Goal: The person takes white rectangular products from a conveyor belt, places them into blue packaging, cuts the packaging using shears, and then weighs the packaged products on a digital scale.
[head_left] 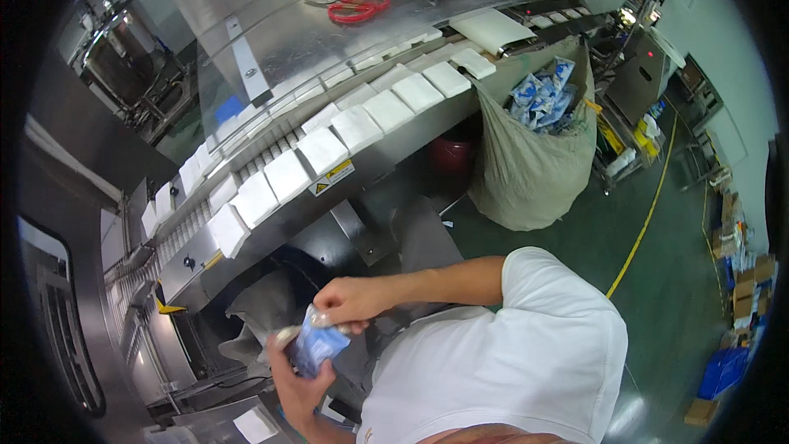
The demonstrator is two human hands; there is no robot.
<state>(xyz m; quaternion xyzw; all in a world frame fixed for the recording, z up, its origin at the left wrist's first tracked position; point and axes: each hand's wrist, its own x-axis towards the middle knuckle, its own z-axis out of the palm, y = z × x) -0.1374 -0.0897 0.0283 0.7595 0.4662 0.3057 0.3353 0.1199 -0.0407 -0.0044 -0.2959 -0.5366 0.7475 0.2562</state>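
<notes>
We see a pale blue-and-white packet [319,347], white pads [359,127], red-handled scissors [358,7], a beige sack [530,177], blue-and-white packs [542,97], a green floor [616,226], its yellow line [650,210], our white shirt [509,362].

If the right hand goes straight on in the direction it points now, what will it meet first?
Most likely the blue packet, whose upper end the right hand already seems to touch; the left hand holds it. Depth is unclear in this single view.
</notes>
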